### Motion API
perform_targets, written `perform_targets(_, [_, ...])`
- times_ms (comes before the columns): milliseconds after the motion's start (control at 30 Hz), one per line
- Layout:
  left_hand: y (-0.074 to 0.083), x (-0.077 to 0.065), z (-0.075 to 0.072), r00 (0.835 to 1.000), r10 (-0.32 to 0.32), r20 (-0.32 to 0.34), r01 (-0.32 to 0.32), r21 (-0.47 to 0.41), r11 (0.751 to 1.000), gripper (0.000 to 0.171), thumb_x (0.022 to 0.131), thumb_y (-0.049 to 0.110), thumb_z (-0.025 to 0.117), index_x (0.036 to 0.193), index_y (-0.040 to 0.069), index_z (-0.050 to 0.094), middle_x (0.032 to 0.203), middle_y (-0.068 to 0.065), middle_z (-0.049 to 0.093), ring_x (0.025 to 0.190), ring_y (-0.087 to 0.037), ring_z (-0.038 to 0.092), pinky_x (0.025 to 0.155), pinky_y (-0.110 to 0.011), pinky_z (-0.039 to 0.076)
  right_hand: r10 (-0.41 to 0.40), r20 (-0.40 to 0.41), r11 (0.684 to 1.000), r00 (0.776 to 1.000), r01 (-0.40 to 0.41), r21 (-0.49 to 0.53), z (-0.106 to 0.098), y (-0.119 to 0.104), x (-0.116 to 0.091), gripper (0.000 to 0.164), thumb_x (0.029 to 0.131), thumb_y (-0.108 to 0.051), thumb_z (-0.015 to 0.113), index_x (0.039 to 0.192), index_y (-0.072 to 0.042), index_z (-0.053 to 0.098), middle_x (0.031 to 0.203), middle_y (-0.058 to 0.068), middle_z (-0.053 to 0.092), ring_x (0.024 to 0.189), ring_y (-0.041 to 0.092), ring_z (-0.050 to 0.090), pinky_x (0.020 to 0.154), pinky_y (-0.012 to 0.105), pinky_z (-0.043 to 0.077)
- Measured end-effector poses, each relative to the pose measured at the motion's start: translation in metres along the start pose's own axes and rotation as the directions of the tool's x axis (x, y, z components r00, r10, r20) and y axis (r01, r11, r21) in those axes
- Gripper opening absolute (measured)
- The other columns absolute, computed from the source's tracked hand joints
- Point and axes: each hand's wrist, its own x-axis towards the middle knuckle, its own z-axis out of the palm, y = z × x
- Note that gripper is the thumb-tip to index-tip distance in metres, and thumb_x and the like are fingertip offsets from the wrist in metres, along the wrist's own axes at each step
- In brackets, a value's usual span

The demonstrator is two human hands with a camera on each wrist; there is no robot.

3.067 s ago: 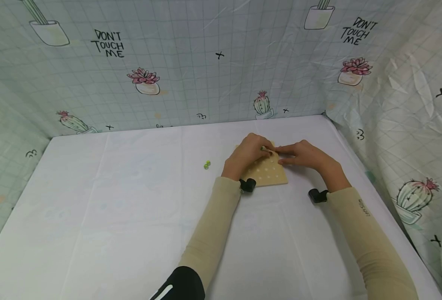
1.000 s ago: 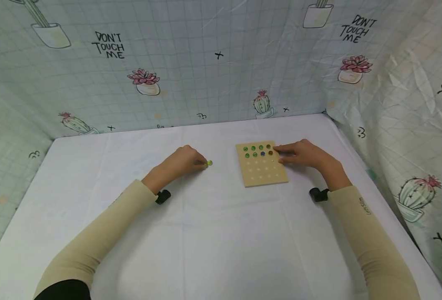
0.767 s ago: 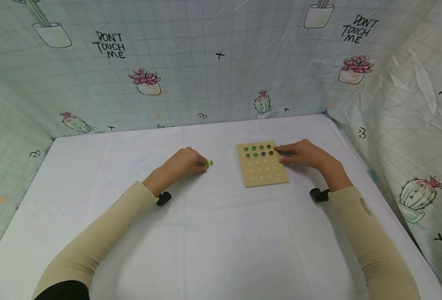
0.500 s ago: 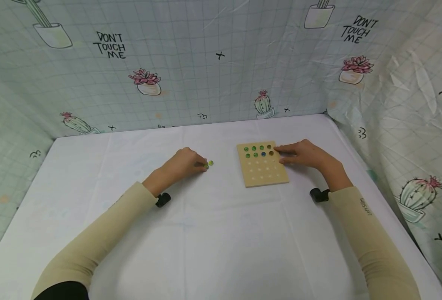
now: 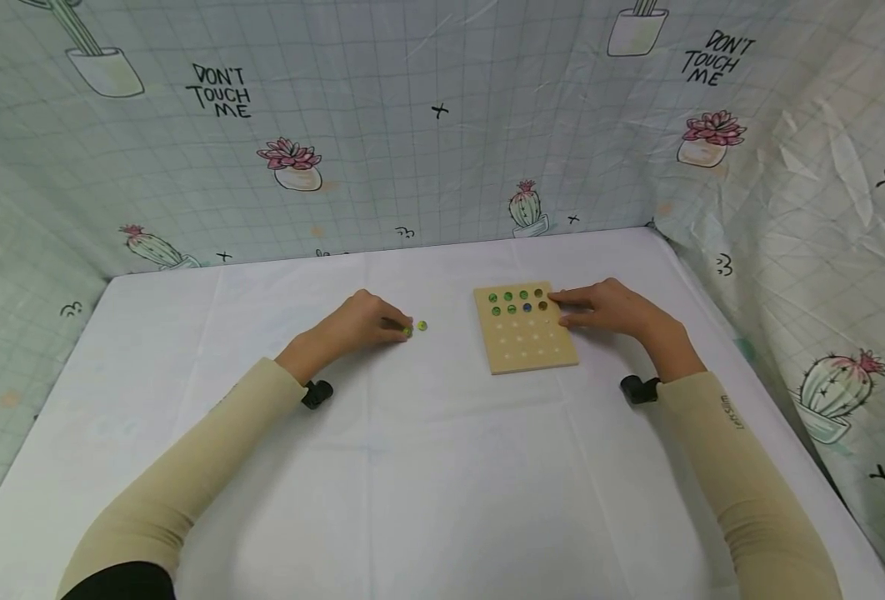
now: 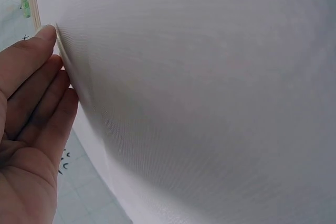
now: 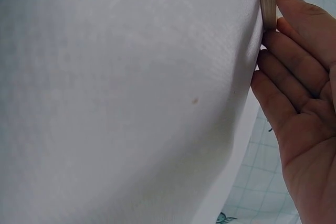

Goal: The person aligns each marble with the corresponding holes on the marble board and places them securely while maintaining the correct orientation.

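In the head view my left hand (image 5: 360, 323) is low over the white cloth, left of the board, pinching a small yellow-green marble (image 5: 408, 331) between thumb and fingertips. A second yellow-green marble (image 5: 422, 326) lies just right of those fingertips. The left wrist view shows the hand's palm side (image 6: 31, 129), and the held marble is hidden there. The square wooden board (image 5: 528, 342) has two rows of marbles in its far hollows: green, one blue, and brownish ones at the right. My right hand (image 5: 607, 308) rests with extended fingers against the board's right edge; the right wrist view shows its fingertips at the board's side (image 7: 268, 3).
White cloth (image 5: 442, 467) covers the table. A patterned curtain (image 5: 382, 150) rises along the back, and another stretch (image 5: 840, 275) hangs down the right side. Nearer hollows in the board hold no marbles.
My left hand has left the board and come over to the two loose marbles. Lately it shifts slightly left, one marble moving with it. The right hand stays at the board's edge.
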Motion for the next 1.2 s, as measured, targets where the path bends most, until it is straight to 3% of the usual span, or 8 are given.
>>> perform_targets(267, [-0.002,-0.002,0.001,1.0,0.016,-0.002,-0.016,0.012,1.0,0.023,0.087,0.018,0.083,0.109,0.01,0.081,0.114,-0.006,0.076,0.108,-0.024,0.072,0.091,-0.038,0.058,-0.013,-0.01,1.0,1.0,0.013,0.002,0.0,-0.002,0.0,0.054,0.096,-0.036,0.072,0.145,-0.016,0.059,0.145,0.016,0.056,0.133,0.038,0.053,0.108,0.058,0.043])
perform_targets(900, [0.006,-0.001,0.0,0.996,0.051,0.075,-0.061,0.133,0.989,0.029,0.09,0.02,0.079,0.116,0.006,0.077,0.124,-0.011,0.07,0.113,-0.027,0.069,0.094,-0.039,0.057,-0.004,-0.008,1.0,1.0,0.004,-0.018,0.001,0.0,0.001,0.055,0.097,-0.036,0.071,0.146,-0.017,0.057,0.147,0.014,0.054,0.134,0.038,0.052,0.11,0.058,0.042])
perform_targets(1200, [0.009,-0.004,-0.001,0.996,0.053,0.067,-0.061,0.125,0.99,0.025,0.093,0.023,0.077,0.112,0.007,0.079,0.122,-0.011,0.071,0.11,-0.027,0.071,0.091,-0.038,0.059,-0.022,-0.01,0.999,1.0,0.021,-0.037,0.002,0.0,0.002,0.054,0.097,-0.034,0.071,0.146,-0.017,0.058,0.145,0.015,0.056,0.132,0.038,0.054,0.108,0.058,0.043])
